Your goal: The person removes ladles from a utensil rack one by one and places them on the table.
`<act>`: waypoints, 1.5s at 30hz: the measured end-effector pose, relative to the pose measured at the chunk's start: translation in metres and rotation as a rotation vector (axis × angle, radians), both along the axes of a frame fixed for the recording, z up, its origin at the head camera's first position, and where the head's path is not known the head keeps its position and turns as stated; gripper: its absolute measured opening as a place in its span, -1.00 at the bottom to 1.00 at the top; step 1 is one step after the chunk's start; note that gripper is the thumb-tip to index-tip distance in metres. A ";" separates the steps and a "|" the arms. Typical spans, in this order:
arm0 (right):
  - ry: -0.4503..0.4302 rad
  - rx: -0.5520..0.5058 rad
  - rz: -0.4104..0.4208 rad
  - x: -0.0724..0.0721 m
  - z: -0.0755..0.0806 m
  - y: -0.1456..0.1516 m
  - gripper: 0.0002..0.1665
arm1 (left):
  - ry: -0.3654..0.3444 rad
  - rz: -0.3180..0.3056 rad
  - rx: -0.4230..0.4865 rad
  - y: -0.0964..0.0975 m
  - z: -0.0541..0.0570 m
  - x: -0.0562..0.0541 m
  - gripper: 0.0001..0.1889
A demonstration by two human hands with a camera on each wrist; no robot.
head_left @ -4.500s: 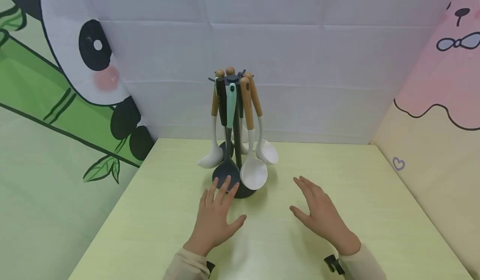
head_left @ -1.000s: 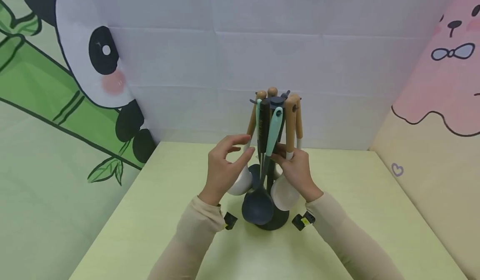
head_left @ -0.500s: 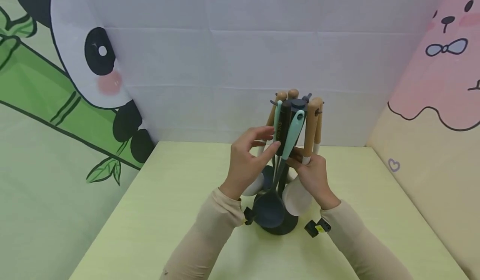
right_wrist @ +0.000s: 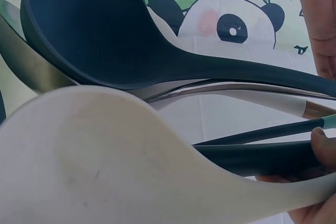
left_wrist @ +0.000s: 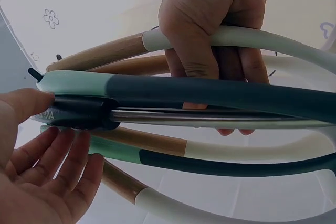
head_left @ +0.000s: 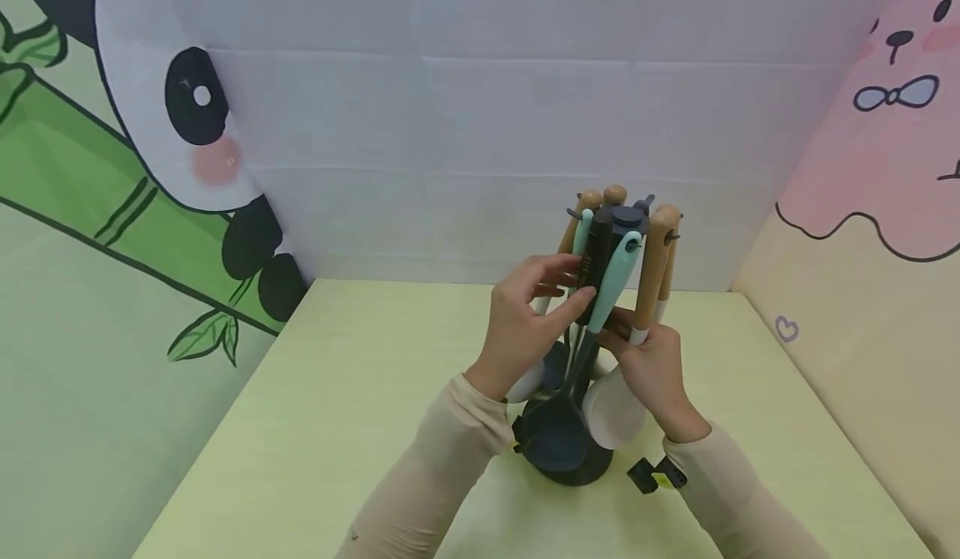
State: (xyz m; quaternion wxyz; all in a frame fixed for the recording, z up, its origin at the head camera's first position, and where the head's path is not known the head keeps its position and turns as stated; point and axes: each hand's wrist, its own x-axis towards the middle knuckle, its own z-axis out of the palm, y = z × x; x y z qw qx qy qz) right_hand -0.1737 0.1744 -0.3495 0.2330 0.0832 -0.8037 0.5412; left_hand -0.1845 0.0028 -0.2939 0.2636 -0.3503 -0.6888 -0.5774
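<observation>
A dark rotating-style utensil stand (head_left: 628,219) holds several hanging kitchen utensils. My left hand (head_left: 525,326) has its thumb and fingers around the black handle (left_wrist: 79,113) of a metal ladle (right_wrist: 34,59). My right hand (head_left: 652,367) grips the stand's dark post (right_wrist: 262,157), reaching in behind the white ladle (head_left: 615,409) with a wooden handle. Hanging in front is a dark ladle (head_left: 553,432) with a mint handle (head_left: 617,280). Other wooden-handled white utensils and a second mint handle (head_left: 582,230) hang behind, partly hidden by my left hand.
The stand's round black base (head_left: 588,469) is on the pale yellow table (head_left: 390,359). A pale cloth wall (head_left: 450,126) rises behind the table's far edge. Printed panels with a panda (head_left: 150,117) and a pink animal (head_left: 885,151) flank both sides.
From both hands apart from the stand, they have come to it. The stand with its utensils has shifted right and nearer. My left hand has closed in on the black handle.
</observation>
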 end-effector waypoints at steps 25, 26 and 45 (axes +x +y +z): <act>0.071 0.057 -0.034 0.013 -0.007 0.007 -0.76 | -0.096 -0.123 -0.030 0.009 -0.007 0.004 -0.68; 0.080 0.057 -0.031 0.013 -0.008 0.007 -0.75 | -0.097 -0.128 -0.029 0.008 -0.007 0.004 -0.67; 0.203 0.002 0.057 0.013 -0.013 0.010 -0.69 | -0.245 -0.208 -0.074 -0.001 -0.019 0.009 -0.64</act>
